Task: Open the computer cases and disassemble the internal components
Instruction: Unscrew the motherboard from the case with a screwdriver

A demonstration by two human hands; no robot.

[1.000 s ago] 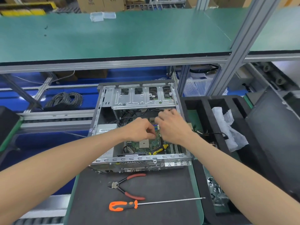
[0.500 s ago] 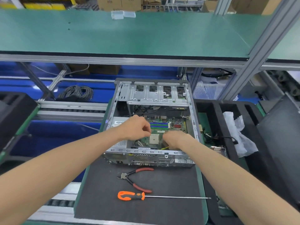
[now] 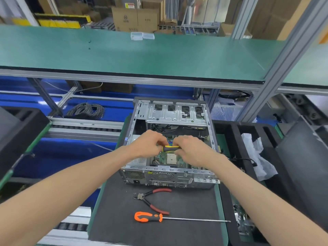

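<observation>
Head view: both hands, left [image 3: 149, 143] and right [image 3: 190, 150], clench a yellow-black rubbery handle [image 3: 170, 148] between them over the open sheet-metal case [image 3: 170, 172] on the desk's dark mat [image 3: 186, 233].

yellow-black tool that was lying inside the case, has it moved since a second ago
Yes. The yellow-black tool has come up off the motherboard by the case's near wall and is now held above it by both hands.

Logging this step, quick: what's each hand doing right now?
Left hand: grips the yellow-and-black tool handle.
Right hand: fingers curled on the same handle's other end.
</observation>
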